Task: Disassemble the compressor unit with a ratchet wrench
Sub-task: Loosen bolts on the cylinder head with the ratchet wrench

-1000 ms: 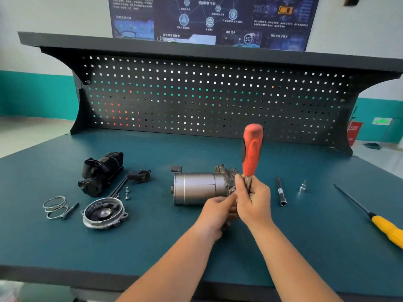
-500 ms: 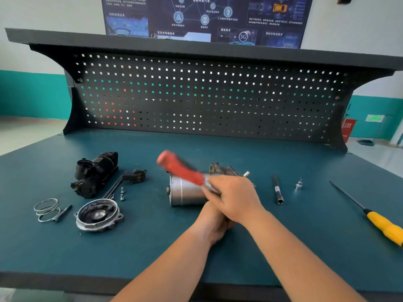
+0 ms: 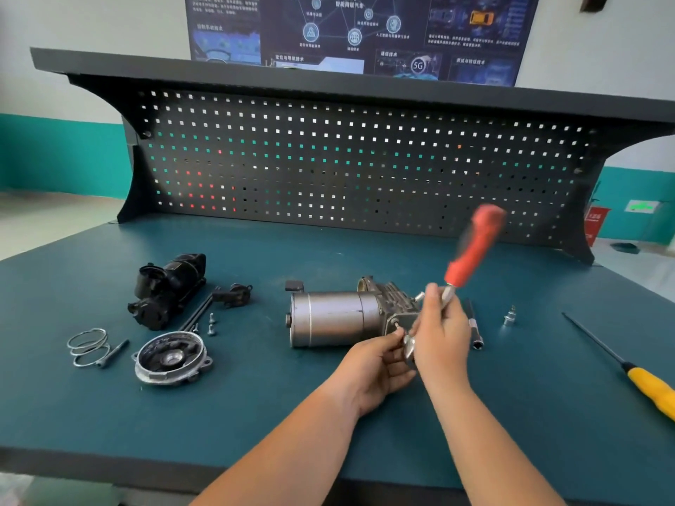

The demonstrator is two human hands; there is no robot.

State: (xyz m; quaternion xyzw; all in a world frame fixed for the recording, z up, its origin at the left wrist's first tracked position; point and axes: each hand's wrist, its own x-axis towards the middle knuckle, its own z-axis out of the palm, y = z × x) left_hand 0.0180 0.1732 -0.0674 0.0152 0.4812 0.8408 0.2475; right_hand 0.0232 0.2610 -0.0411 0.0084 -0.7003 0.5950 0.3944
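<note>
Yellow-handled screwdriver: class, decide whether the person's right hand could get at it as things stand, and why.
Probably not straight away: the right hand grips the ratchet wrench. Nothing tall stands between it and the yellow-handled screwdriver, so the way itself looks free.

We see the bench in bright, even light, with only soft, faint shadows on its top and a pale sheen along the metal compressor unit. The red handle of the ratchet wrench is smeared by motion blur, while the wide lens bows the shelf and the near bench edge, and the far poster looks soft.
</note>
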